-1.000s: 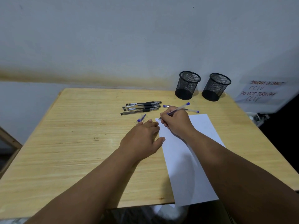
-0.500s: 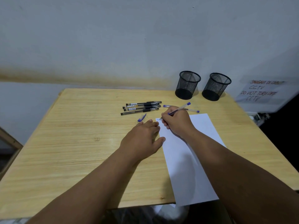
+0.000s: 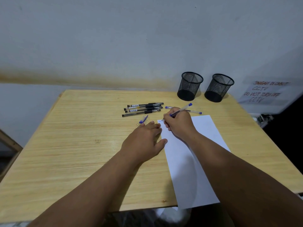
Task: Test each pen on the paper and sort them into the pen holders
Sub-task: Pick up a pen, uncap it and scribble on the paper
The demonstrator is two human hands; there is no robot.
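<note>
Pinching blue pen (image 3: 181, 109), right hand (image 3: 178, 124) fingers; tip on paper (image 3: 188, 161); left hand (image 3: 144, 141) fingers flat.

Single head-worn wide-angle view, looking forward and down, close over the wooden table (image 3: 73, 153), wall behind

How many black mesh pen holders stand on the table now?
2. One pen holder stands at the far right of the table near the wall; the second pen holder stands just right of it, apart. Neither appears to hold pens.
</note>
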